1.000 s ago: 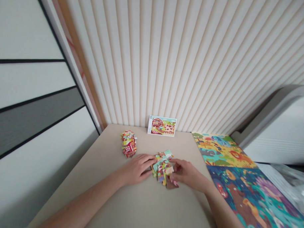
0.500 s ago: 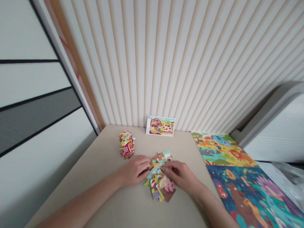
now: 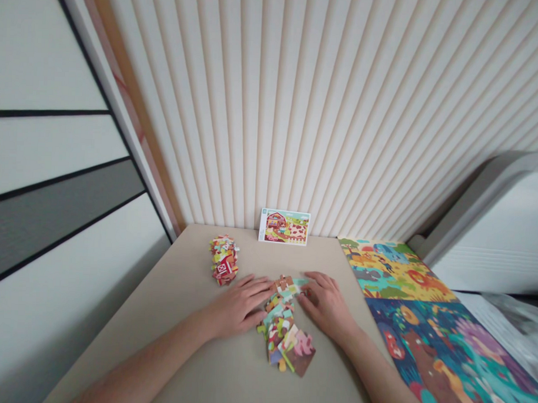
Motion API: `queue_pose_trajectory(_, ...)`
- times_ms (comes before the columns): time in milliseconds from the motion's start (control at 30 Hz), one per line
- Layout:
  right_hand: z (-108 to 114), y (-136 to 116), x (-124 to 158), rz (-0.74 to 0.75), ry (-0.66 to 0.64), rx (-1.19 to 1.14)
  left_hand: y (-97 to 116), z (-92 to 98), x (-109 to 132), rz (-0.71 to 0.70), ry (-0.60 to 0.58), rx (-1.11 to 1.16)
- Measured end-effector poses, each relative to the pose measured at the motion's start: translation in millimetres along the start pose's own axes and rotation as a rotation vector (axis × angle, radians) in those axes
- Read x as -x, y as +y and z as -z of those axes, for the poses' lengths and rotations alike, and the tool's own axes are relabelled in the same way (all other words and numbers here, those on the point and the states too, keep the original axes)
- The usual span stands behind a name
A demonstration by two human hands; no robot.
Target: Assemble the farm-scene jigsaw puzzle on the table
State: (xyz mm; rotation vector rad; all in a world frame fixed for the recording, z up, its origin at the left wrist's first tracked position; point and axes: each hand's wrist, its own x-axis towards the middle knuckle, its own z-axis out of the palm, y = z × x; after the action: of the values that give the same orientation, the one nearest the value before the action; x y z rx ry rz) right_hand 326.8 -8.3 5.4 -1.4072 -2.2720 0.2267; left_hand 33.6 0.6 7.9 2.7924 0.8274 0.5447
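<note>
Left hand, right hand — flanking jigsaw pieces

A picture card showing a red barn and farm animals stands against the ribbed cream wall panel at the far edge of the tabletop. Just right of the tabletop lies a large animal poster in bright yellows, blues and teals, with a brown bear in its lower half. Beyond it are a white unit with grey trim and crumpled clear plastic. White and grey door panels fill the left.
</note>
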Motion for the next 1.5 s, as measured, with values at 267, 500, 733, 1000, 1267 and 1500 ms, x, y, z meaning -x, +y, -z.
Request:
queue_pose_trajectory(267,9,13,-4,-0.001,-0.057,-0.033,3,2.7,-2,-0.053,0.026,0.097)
queue_pose_trajectory(500,3,51,-11,-0.124,0.093,0.067,0,-1.7,-1,-0.01,0.107,-0.087)
queue_pose_trajectory(733,-11,60,-9,-0.178,0.151,0.148,-46,-9.8,16,0.388,0.323,-0.41)
queue_pose_trajectory(1000,-12,61,-10,-0.169,0.147,0.133,-86,-12.2,28,0.473,0.319,-0.393)
queue_pose_trajectory(1267,-5,54,-9,-0.201,0.238,0.142,-65,5.2,16,0.39,0.332,-0.475)
queue_pose_trajectory(1500,-4,20,-3,-0.072,0.192,-0.06,-5,-3.8,1,-0.045,0.047,-0.184)
